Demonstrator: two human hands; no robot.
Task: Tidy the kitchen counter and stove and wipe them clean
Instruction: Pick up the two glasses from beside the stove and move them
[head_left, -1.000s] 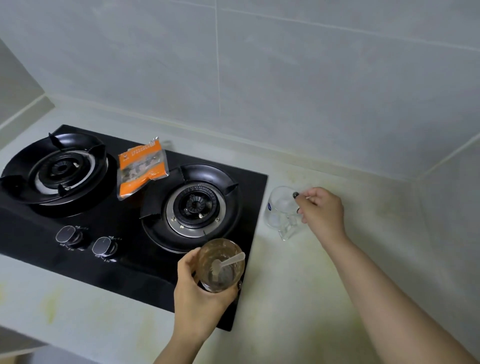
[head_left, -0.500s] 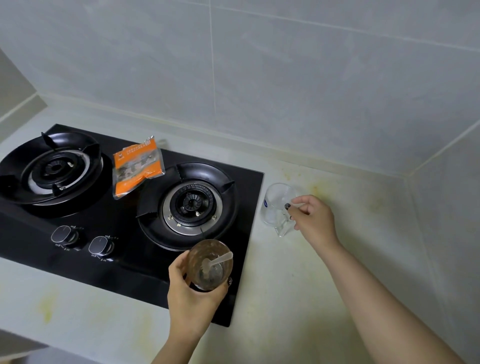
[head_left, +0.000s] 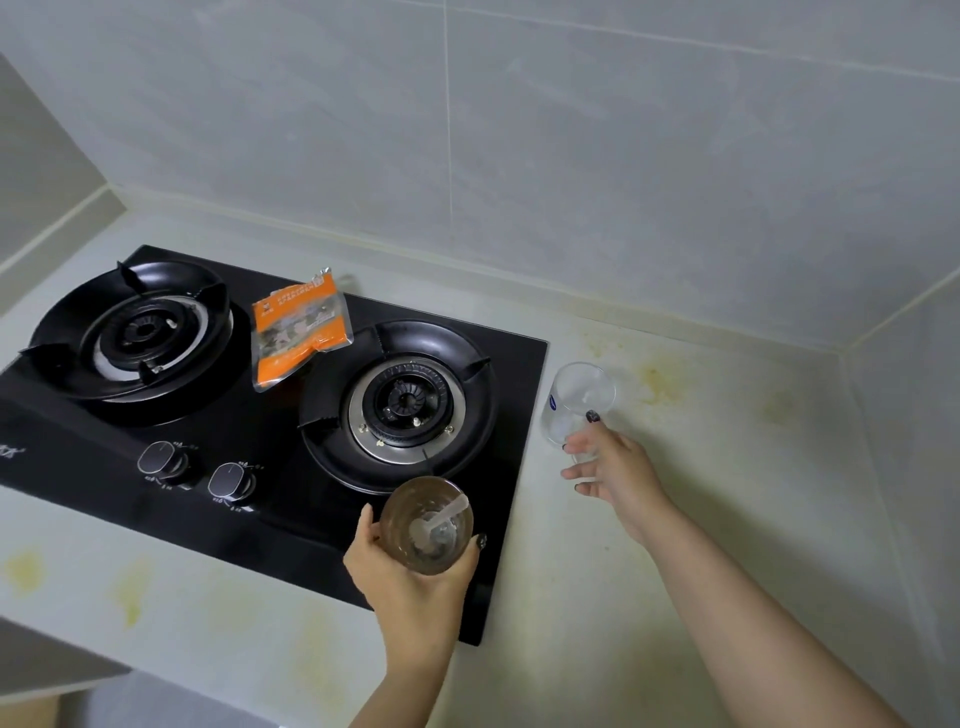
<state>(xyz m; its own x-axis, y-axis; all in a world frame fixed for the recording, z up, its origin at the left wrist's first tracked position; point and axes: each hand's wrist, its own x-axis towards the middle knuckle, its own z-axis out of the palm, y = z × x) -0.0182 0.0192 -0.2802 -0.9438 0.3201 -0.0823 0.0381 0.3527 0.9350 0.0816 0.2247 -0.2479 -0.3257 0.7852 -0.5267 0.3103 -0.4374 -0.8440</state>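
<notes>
- head view, against half a second ago: the right hand (head_left: 613, 467) has drawn back from the clear glass (head_left: 579, 402) and spread; earlier its fingers were closed at the glass rim, now only one dark-nailed fingertip meets the rim's near edge.
- the clear glass stands at mid right of the frame on the pale surface (head_left: 727, 493), just right of the stove's edge, with a small blue label on its left side. whether it stands fully upright or tips a little i cannot tell.
- right hand fingers (head_left: 576, 474): straight and fanned toward the left, holding nothing.
- the left hand (head_left: 410, 571), at lower centre, grips a brownish tinted glass (head_left: 427, 525) from below, thumb on its left side and fingers curled round the right. it is held over the front right corner of the black stove (head_left: 270, 415).
- a white plastic spoon (head_left: 439, 519) lies inside the tinted glass, its handle leaning on the upper right rim.
- an orange packet (head_left: 296, 332) rests on the stove between the two burners, toward the back.
- two round knobs (head_left: 200, 470) sit along the stove's front, at left of centre.
- yellowish stains mark the surface behind the clear glass and at the lower left of the frame.
</notes>
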